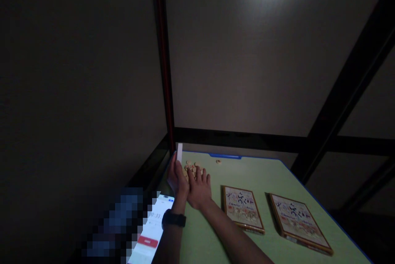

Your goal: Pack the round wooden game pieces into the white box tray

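Two bare forearms come in nearest the camera, a dark wristband on the left one. The left hand grasps a narrow pale slab, held upright beside a heap of round pieces on the green table. The right hand lies over that heap with fingers spread, unclenched. From it, one loose piece sits toward one o'clock, two printed boxes toward four, and a lit phone at eight.

Two hands, two boxes, one wristband
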Demonstrator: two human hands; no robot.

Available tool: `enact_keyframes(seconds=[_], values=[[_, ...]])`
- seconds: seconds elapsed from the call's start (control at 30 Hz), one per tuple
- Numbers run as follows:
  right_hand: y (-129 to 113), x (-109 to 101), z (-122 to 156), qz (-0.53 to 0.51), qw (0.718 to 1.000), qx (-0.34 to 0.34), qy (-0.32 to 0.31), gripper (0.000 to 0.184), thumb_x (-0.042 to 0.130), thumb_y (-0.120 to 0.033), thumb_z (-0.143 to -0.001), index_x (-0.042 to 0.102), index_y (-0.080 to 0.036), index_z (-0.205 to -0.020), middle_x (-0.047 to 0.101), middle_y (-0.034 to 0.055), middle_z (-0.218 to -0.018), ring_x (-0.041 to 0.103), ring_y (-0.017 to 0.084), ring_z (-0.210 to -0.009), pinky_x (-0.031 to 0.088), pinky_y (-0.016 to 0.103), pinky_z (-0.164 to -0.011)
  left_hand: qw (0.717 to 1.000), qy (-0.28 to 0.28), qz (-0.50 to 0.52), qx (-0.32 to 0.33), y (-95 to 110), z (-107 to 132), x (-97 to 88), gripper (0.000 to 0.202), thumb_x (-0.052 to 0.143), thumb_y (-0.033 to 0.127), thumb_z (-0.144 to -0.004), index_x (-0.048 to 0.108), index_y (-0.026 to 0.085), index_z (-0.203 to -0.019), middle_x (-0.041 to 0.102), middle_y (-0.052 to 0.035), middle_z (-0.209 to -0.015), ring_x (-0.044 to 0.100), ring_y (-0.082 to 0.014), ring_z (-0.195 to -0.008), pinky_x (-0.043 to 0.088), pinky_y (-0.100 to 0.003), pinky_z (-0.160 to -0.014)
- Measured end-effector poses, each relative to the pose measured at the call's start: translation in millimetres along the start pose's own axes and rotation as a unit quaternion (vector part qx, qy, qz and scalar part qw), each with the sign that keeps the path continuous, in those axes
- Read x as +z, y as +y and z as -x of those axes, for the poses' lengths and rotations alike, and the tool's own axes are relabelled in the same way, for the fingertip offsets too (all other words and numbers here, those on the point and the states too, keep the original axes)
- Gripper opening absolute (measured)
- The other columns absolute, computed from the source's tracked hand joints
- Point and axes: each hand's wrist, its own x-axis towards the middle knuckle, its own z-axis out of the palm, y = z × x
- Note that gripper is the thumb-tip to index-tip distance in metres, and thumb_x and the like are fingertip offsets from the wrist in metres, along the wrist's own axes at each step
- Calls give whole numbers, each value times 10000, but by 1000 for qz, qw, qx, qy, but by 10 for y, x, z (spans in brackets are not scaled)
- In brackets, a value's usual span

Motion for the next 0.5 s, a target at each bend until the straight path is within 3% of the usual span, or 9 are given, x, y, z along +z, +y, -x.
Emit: enact_keyframes(seconds=[0.17, 0.23, 0.3, 0.43, 0.5], values=[[110, -265, -74, -30, 999, -24, -25, 820, 684, -424, -756, 390, -262, -1504, 320, 168, -1579, 334, 428, -1399, 264, 552, -1105, 998, 28, 32, -37, 10, -24, 13, 473, 409, 442, -933, 636, 166, -1242, 649, -109, -1308, 598, -246, -1212, 450, -353, -1059], [259, -457, -208, -53, 998, -24, -14, 653, 654, -431, -788, 521, -270, -1407, 488, 119, -1474, 458, 335, -1328, 356, 433, -1070, 997, 42, 42, -45, 16, -34, 24, 478, 399, 444, -940, 637, 152, -1233, 651, -119, -1300, 596, -247, -1215, 449, -347, -1060], [468, -652, -386, -48, 998, 41, -2, 517, 591, -413, -847, 578, -273, -1344, 613, 74, -1334, 577, 238, -1194, 429, 309, -981, 996, 55, 52, -38, 18, -44, 36, 468, 391, 437, -947, 640, 150, -1221, 649, -113, -1301, 580, -238, -1239, 418, -330, -1089], [918, -876, -685, -3, 990, 136, 26, 456, 520, -250, -868, 610, -133, -1300, 618, 210, -1273, 599, 309, -1135, 454, 381, -916, 996, 63, 58, -39, 20, -48, 51, 465, 397, 453, -950, 644, 159, -1213, 659, -100, -1285, 568, -236, -1255, 388, -322, -1116], [1070, -872, -757, 1, 989, 145, 20, 398, 517, -197, -854, 667, -99, -1210, 655, 223, -1196, 610, 305, -1108, 456, 357, -885, 995, 64, 55, -50, 11, -42, 53, 477, 394, 469, -951, 641, 160, -1218, 660, -104, -1285, 566, -247, -1258, 397, -335, -1111]])
